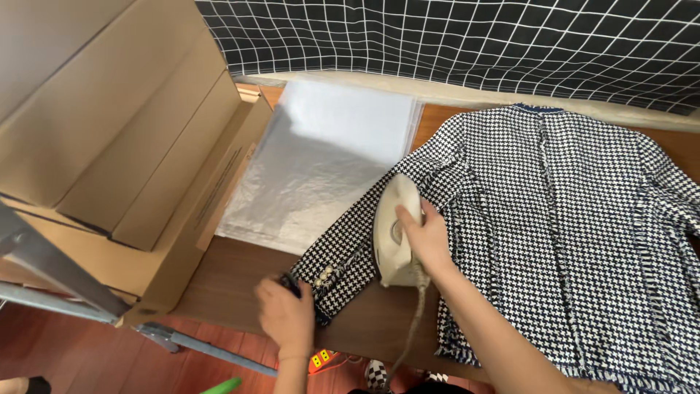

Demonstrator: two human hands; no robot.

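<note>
A black-and-white houndstooth jacket (576, 211) lies flat on a brown wooden table (240, 281). Its left sleeve (364, 237) stretches toward the table's front edge. My right hand (426, 237) grips the handle of a cream-coloured iron (395, 219), which rests on that sleeve. A braided cord (414, 321) trails from the iron down off the table. My left hand (286, 312) pinches the cuff of the sleeve, next to a row of pale buttons (324, 276), holding it against the table.
An open cardboard box (138, 146) stands at the left, overhanging the table. A silvery sheet (321, 160) lies behind the sleeve. A black grid-patterned cloth (467, 40) hangs at the back. A grey metal frame (65, 281) and red-brown floor lie below left.
</note>
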